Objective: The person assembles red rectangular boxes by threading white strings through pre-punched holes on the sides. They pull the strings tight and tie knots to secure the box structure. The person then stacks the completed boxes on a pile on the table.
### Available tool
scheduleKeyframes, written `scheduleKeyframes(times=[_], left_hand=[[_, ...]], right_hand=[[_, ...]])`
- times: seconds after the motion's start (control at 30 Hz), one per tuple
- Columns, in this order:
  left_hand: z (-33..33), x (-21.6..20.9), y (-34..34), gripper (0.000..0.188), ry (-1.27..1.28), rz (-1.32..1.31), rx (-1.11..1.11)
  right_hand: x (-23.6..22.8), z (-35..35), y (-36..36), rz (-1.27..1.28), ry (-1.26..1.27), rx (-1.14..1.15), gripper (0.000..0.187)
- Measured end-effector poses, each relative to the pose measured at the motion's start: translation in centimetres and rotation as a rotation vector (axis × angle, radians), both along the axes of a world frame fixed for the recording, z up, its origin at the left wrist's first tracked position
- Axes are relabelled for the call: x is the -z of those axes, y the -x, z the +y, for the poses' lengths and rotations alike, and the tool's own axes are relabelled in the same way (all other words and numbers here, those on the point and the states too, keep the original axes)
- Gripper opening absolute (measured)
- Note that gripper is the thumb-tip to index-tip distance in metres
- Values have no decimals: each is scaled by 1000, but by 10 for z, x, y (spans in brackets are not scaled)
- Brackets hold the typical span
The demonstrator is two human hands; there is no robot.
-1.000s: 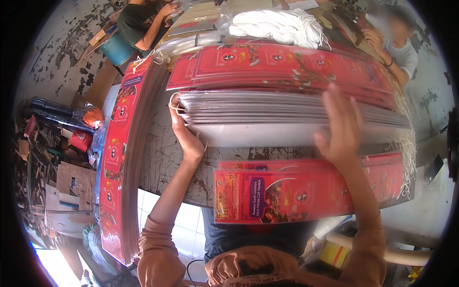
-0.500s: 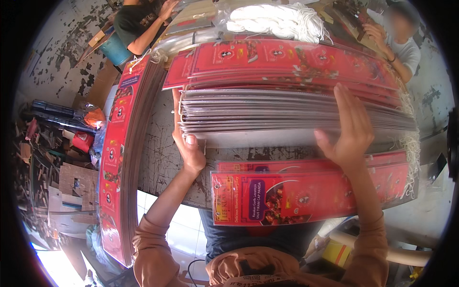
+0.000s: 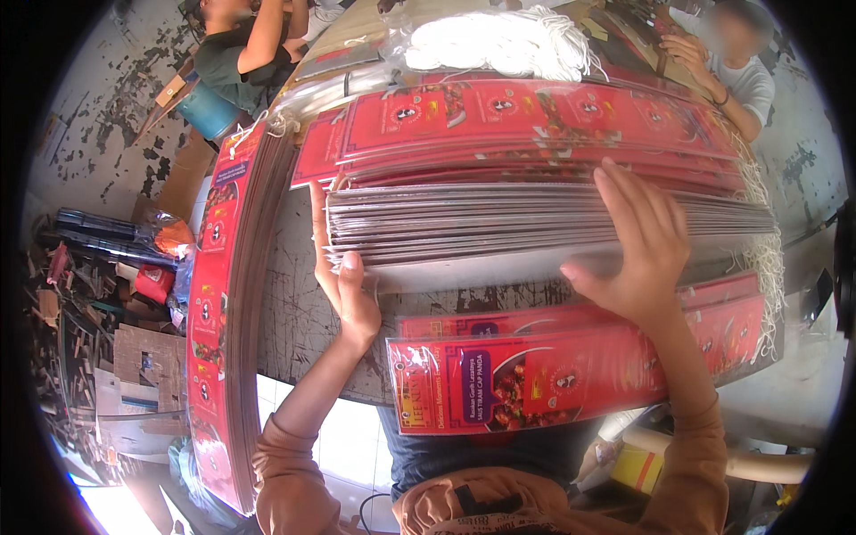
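Note:
A thick stack of thin grey-edged panels (image 3: 464, 214) lies across the table in front of me, its long edges toward me. At its left end my left hand (image 3: 350, 299) rests with the fingers stretched along the panel ends and the thumb by the near corner. My right hand (image 3: 642, 245) lies over the edges toward the right, fingers spread and thumb apart. Red printed panels (image 3: 419, 116) lean just beyond the stack. Nearer me, more red panels (image 3: 571, 379) in clear film lie at the table's front edge, partly under my right forearm.
A long pile of red panels (image 3: 207, 312) stands along the left side. White cord (image 3: 499, 43) is heaped at the back, and loose strings (image 3: 769, 276) hang at the right. Two people work beyond the table, one by a blue bucket (image 3: 207, 109). Scraps (image 3: 85, 330) litter the left.
My right hand has slid slightly left over the panel edges. My left hand stays at the stack's end. The person at the far left has raised their arms.

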State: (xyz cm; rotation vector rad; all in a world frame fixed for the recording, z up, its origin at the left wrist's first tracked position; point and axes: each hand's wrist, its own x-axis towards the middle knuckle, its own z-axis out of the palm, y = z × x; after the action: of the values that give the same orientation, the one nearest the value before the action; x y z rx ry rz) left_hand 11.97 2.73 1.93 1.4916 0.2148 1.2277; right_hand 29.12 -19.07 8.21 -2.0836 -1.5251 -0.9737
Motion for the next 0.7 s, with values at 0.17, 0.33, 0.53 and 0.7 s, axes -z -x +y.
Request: scheduleKeyframes(times=[0.17,0.33,0.53,0.7], left_hand=[[2,-1,5,82,82,36,84],[6,-1,-3,71,7,-3,22],[6,-3,-6,79,-5,-2,3],[7,-7,0,89,72,8,96]], right_hand=[[2,0,-3,12,38,-2,68],[9,-1,7,-53,70,21,66],[29,6,11,-146,57,-35,65],[31,5,18,-196,-58,-132,47]])
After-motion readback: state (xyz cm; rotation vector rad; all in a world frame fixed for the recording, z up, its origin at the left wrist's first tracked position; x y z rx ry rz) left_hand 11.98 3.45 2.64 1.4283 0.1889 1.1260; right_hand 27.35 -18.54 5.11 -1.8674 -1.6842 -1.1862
